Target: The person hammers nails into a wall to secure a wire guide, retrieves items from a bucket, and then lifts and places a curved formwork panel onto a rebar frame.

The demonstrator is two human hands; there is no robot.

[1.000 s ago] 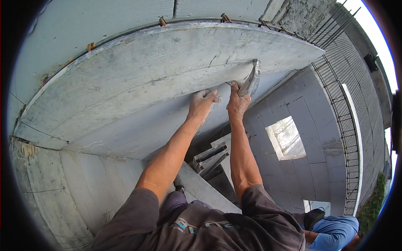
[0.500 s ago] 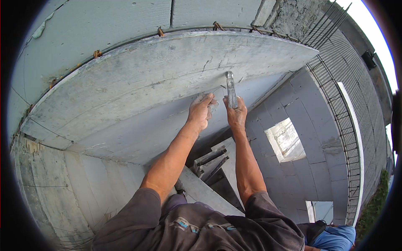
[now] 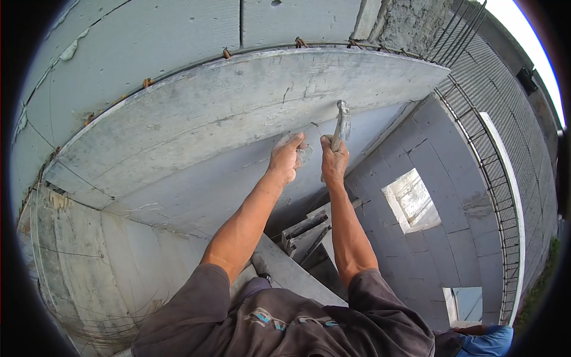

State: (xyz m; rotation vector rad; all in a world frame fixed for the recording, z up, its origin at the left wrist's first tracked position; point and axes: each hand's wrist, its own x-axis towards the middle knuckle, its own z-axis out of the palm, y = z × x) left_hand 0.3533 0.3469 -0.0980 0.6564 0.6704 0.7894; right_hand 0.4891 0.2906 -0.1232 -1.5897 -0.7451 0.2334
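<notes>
My right hand [image 3: 335, 159] is wrapped round the handle of a hammer [image 3: 342, 125], whose metal head points up in front of the long grey board [image 3: 238, 89]. To its left, my left hand [image 3: 285, 157] is closed, thumb uppermost, on a small translucent bag or piece of plastic [image 3: 305, 156]; its contents are too unclear to name. A short bent wire [image 3: 315, 125] sticks out at the board's lower edge, between and above both hands. The hammer head appears apart from the board.
Reinforcing bar [image 3: 196, 66] runs along the board's top edge. At right stand a block wall [image 3: 452, 208] with openings and a rebar cage [image 3: 488, 172]. Boards [image 3: 306, 232] lean below my arms. Another person's blue-clothed body [image 3: 491, 342] shows at bottom right.
The hammer head has swung from beside the board's right part to the left, then turned slightly right again. My left hand stays closed near the wire. The view has shifted a little.
</notes>
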